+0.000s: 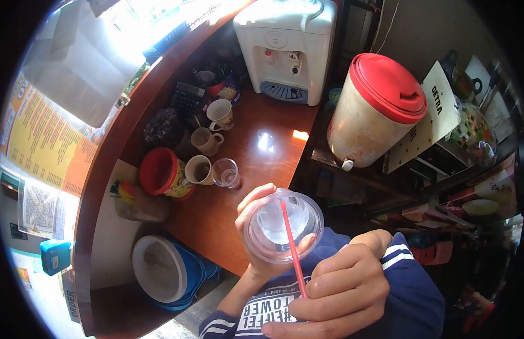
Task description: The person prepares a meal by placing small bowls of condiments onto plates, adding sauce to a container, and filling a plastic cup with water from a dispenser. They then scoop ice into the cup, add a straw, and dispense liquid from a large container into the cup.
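Note:
A clear plastic cup (267, 229), its round mouth facing me, is in my left hand (261, 268). The fingers wrap around its side, and the thumb shows at the right. Something clear or whitish lies inside the cup; whether it is ice or liquid I cannot make out. My right hand (348, 282) is closed on the lower end of a red straw (292, 244). The straw's far end reaches over the cup's mouth and looks to be inside it. Both hands are in front of my blue sweatshirt (417, 288).
The brown counter (262, 164) holds mugs (206, 141), another clear cup (226, 173) and a red-rimmed container (162, 171). A white water dispenser (287, 48) stands at the back. To the right is a red-lidded drink jug (375, 113); a blue bucket (185, 274) sits lower left.

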`<action>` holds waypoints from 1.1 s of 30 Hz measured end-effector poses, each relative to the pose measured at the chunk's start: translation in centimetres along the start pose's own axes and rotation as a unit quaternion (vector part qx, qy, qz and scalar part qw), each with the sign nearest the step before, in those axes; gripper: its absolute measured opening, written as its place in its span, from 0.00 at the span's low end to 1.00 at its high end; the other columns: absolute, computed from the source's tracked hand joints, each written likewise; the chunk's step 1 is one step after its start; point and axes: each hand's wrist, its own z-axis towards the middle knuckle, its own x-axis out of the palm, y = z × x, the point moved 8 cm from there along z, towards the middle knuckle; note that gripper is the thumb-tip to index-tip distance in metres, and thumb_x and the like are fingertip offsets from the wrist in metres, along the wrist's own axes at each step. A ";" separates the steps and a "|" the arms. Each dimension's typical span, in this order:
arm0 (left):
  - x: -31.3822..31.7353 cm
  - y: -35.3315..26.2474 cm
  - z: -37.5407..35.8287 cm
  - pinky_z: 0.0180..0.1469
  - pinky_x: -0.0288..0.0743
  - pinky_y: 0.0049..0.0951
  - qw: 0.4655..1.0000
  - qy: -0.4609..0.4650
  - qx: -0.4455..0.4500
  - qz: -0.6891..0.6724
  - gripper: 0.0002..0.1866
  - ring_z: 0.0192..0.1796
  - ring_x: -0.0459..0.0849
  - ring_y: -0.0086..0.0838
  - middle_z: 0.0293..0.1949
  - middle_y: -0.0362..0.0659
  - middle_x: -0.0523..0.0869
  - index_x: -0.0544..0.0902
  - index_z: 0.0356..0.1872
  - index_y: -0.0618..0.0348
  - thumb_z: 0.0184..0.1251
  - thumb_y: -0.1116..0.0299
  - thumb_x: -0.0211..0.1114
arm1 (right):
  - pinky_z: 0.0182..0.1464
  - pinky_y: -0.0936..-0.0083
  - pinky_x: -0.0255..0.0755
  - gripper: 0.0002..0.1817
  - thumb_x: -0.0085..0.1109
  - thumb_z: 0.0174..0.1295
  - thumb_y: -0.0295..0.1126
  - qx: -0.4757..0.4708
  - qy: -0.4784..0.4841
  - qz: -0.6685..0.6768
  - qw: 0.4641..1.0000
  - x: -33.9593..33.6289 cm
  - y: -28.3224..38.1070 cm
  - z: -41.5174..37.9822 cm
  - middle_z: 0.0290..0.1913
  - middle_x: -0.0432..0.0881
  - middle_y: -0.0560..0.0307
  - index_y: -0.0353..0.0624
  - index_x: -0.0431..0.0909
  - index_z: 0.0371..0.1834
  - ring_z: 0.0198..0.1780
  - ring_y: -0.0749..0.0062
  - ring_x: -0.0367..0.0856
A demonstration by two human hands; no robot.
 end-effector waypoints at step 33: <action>4.1 0.6 2.9 0.59 0.70 0.37 0.991 -0.076 0.012 0.113 0.47 0.60 0.71 0.41 0.56 0.54 0.68 0.62 0.58 0.58 0.36 0.62 0.83 | 0.18 0.88 0.59 0.16 0.60 0.64 0.45 -0.023 0.014 0.046 0.999 -6.1 -4.5 -0.6 0.18 0.75 0.67 0.44 0.85 0.31 0.16 0.84 0.67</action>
